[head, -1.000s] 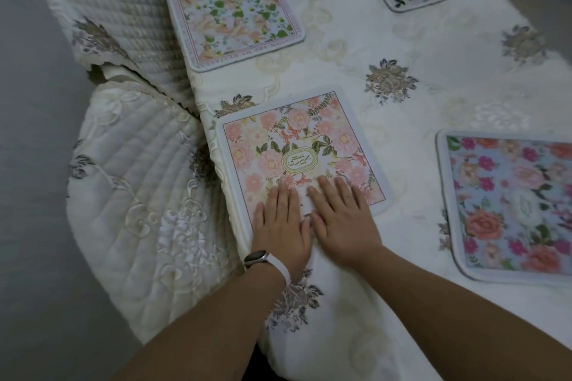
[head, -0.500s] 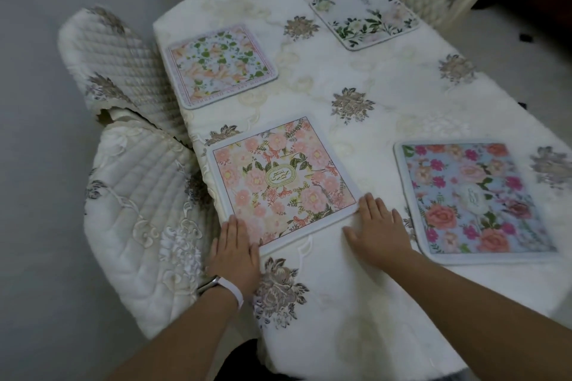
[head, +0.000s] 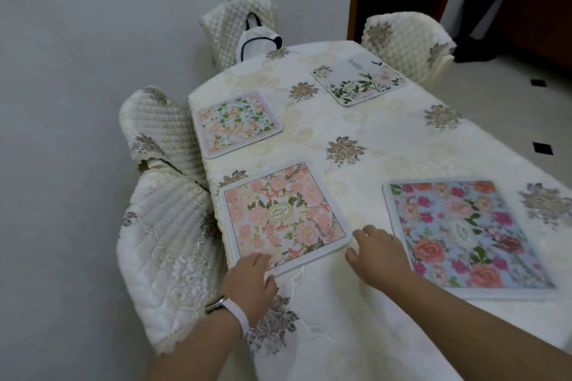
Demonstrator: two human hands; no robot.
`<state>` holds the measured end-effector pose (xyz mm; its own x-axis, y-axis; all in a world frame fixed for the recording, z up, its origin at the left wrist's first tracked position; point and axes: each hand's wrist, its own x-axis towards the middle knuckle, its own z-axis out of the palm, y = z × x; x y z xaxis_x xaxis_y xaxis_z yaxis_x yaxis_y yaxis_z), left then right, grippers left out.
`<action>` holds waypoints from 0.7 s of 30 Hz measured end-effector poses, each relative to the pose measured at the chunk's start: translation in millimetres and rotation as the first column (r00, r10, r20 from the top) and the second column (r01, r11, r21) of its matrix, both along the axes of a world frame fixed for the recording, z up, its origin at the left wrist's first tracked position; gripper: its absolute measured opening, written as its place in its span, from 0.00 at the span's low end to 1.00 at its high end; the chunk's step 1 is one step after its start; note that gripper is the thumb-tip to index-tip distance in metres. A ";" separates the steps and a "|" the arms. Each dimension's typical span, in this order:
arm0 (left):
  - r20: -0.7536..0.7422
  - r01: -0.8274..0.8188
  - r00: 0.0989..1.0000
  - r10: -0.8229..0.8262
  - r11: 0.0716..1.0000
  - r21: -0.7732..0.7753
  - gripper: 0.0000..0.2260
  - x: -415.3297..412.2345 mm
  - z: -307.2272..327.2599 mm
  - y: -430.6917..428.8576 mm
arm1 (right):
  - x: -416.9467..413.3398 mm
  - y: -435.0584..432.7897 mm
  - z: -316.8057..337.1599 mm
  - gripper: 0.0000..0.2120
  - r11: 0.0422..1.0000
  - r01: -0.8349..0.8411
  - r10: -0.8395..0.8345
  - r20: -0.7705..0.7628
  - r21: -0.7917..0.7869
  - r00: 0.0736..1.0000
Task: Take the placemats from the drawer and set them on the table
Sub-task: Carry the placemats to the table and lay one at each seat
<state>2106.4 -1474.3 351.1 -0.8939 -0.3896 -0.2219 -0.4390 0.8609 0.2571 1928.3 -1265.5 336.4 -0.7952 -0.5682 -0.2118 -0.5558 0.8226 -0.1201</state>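
— What is nearest the camera?

— Two bare forearms reaching over the near end of the tabletop point(head: 356, 318), which carries a cream embroidered cloth. The left hand point(head: 247, 283) wears a white wristband point(head: 236, 314) and rests at the near left corner of the pink floral placemat point(head: 283, 216), its fingers point(head: 258, 260) loosely curled over the mat's edge, touching it but not gripping it.

— And the right hand?

— The right hand point(head: 379, 255) lies palm down on the cloth just beside that mat's near right corner, in the gap between it and the blue rose placemat point(head: 464, 238). Its fingers point(head: 370, 230) are relaxed and hold nothing.

— Where do the mats sit?

— All flat on the cloth. The pink one is at the near left, the blue one at the near right, well apart from each other. Farther along the left side lies a green-leaf placemat point(head: 236, 124), and across from it, at the far right, a white placemat with green sprigs point(head: 359, 82).

— Anything around the tabletop?

— Quilted cream chairs: one at the near left point(head: 167, 254), another behind it point(head: 161, 127), one at the far end point(head: 229, 25) with a white bag with dark trim point(head: 258, 40) on it, and one at the far right point(head: 405, 40).
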 end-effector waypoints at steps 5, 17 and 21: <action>-0.106 -0.033 0.994 0.024 0.996 -0.079 0.19 20.9 16.5 11.5 | -0.7 5.0 3.5 0.22 0.997 -0.067 0.069 0.040 -0.045 0.997; -0.142 0.108 0.982 -0.122 0.988 -0.108 0.20 52.4 28.4 21.8 | 60.0 41.6 39.4 0.22 0.992 0.081 -0.080 0.013 -0.101 0.997; -0.150 0.189 0.970 -0.192 0.981 -0.036 0.24 57.1 25.1 20.3 | 95.1 64.2 42.6 0.22 0.980 0.191 -0.191 0.012 -0.061 0.982</action>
<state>2163.6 -1454.0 376.1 -0.9746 -0.2123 -0.0709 -0.2237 0.9309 0.2887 2023.3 -1201.3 378.9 -0.8892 -0.4178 -0.1864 -0.3881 0.9046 -0.1763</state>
